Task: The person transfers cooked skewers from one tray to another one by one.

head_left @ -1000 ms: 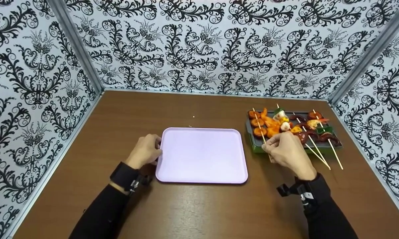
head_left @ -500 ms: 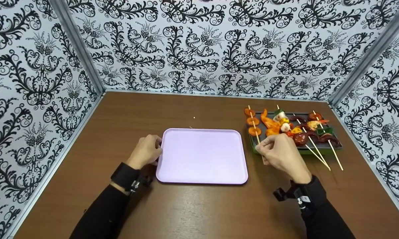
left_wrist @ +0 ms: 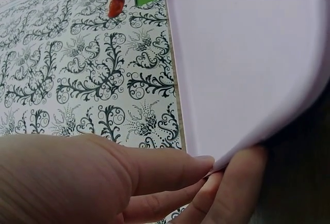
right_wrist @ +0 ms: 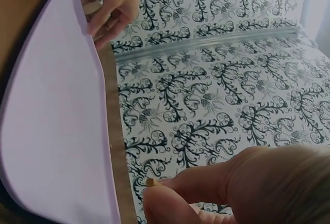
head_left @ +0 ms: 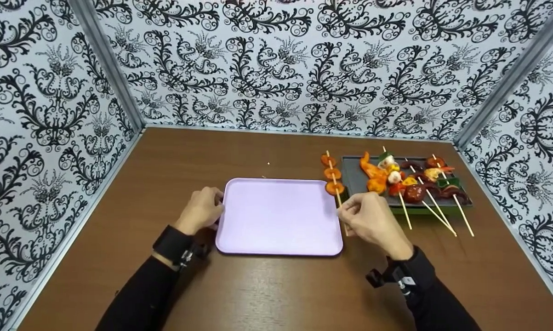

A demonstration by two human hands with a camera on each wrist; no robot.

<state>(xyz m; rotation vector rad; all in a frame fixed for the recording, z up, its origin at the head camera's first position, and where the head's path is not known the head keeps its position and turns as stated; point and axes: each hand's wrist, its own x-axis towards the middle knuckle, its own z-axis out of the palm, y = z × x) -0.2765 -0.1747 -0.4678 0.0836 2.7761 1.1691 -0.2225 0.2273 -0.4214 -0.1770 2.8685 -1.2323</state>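
Head view: tray (head_left: 278,218) pinched at left rim by left hand (head_left: 199,210), thumb and fingers closed on it. Skewer of round orange slices (head_left: 333,174) held at bare stick by right hand (head_left: 373,220), fingertips tightly pinched. Skewer lifted clear of grill (head_left: 353,178), held at tray's far right corner (contact cannot be told), not yet set down; other skewers (head_left: 414,193) left on grill. Long axis near to far, tip pointed toward patterned wall (head_left: 267,69), slightly left.
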